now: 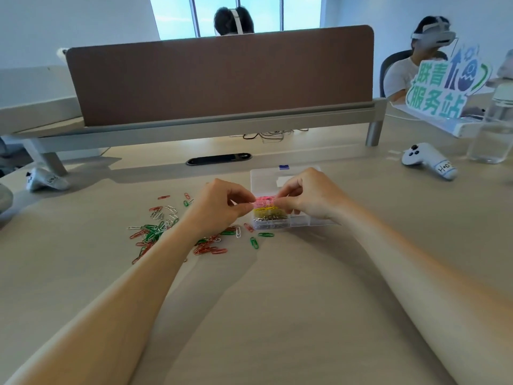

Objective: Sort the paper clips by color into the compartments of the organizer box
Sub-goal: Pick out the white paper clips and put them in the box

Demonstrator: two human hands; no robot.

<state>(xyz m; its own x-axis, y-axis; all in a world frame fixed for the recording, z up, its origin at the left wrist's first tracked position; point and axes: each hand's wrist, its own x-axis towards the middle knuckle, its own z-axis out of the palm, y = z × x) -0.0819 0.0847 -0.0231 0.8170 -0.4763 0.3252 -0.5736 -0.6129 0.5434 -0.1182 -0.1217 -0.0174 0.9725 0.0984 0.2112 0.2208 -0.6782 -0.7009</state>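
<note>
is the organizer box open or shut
Open: its clear lid lies folded back behind the box, and pink clips and yellow clips show uncovered.

At mid-table, organizer box, with sorted clips in its near-left compartments. Left of the box and just before it, loose paper clips strewn on the tabletop. Above the box's left side, left hand and right hand, fingertips close together. Behind the box, cable slot, then divider screen. Far left, one controller; far right, another controller, with bottle behind it.
</note>
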